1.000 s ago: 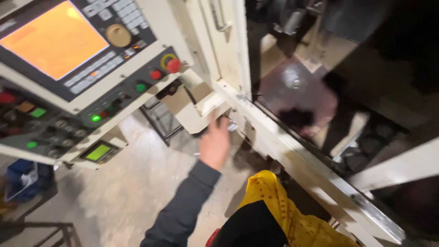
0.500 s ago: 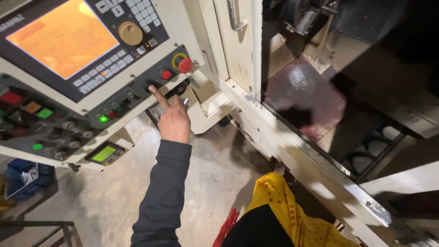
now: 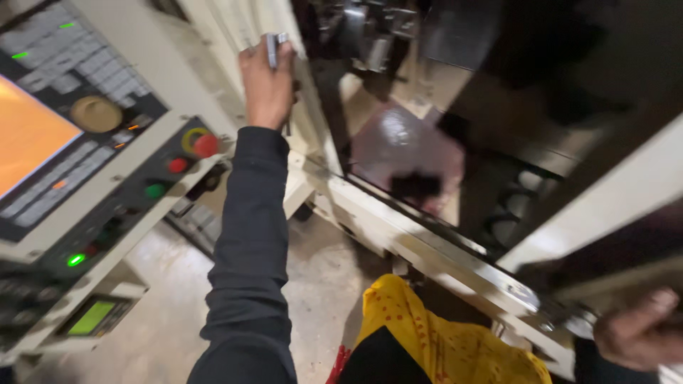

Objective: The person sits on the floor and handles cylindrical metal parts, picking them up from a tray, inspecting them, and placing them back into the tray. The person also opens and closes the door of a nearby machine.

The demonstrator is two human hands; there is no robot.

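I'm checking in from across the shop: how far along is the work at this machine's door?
Done, it seems: a green light is lit on the control panel, and the dark inside of the machine is open to view. In hand: the left hand grips the metal handle at the door edge. The right hand sits by the lower rail, its grasp blurred. Left: probably moving the door; nothing shows it shut.

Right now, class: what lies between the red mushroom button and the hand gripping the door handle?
In the head view, only bare cream panel separates the red mushroom button from the left hand on the door handle.
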